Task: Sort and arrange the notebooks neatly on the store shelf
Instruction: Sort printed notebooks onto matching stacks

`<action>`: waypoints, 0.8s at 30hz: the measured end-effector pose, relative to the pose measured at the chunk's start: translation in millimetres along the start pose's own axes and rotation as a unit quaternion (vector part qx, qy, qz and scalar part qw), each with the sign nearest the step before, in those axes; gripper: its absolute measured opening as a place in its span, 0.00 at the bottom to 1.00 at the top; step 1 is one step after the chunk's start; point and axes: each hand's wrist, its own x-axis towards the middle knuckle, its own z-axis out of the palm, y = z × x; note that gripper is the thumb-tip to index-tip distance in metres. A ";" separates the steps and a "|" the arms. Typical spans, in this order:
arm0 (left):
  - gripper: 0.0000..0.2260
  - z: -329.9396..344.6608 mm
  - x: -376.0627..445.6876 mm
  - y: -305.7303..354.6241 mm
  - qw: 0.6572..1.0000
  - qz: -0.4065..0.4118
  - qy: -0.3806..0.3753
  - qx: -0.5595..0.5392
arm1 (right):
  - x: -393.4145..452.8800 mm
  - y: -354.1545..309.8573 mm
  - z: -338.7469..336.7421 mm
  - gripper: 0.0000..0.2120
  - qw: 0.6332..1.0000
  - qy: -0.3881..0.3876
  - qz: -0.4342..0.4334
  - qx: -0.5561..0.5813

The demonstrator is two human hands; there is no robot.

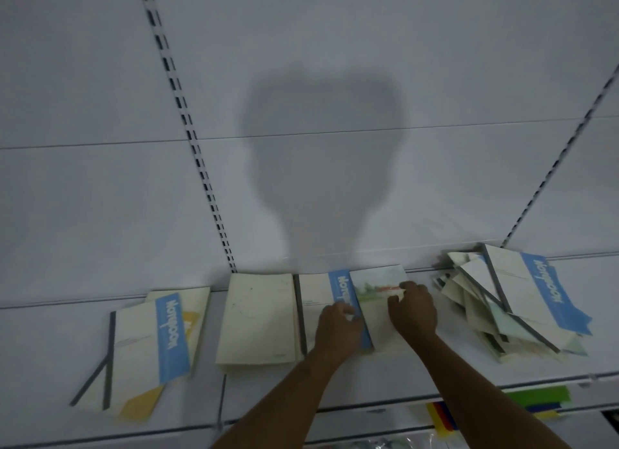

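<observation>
Several notebooks lie on a white store shelf point(418, 378). In the middle, a notebook with a landscape picture point(378, 301) lies on a cream notebook with a blue band point(316, 301). My left hand point(338, 328) rests on the blue band with fingers curled at the picture notebook's left edge. My right hand point(413, 309) lies on the picture notebook, fingertips curled at its upper part. A plain cream stack point(258, 318) sits just left. A loose left pile point(147, 344) shows a blue band and yellow covers. A messy tilted heap point(512, 304) lies at the right.
The white back panel point(318, 80) with slotted uprights rises behind the shelf, with my head's shadow on it. Below the shelf's front edge, at lower right, coloured items point(542, 401) in green, blue, yellow and red show on a lower level.
</observation>
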 end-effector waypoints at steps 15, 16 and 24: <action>0.14 -247.9 -30.3 -104.9 0.981 -0.049 0.174 0.077 | -120.9 -228.0 88.6 0.15 0.966 -0.098 -0.231 0.054; 0.14 -261.3 -34.9 -117.9 0.979 -0.061 0.176 0.084 | -130.5 -240.0 97.0 0.16 0.962 -0.111 -0.243 0.048; 0.19 -330.1 -67.3 -209.3 0.962 -0.110 0.170 0.180 | -200.6 -304.5 163.7 0.19 0.944 -0.204 -0.259 -0.013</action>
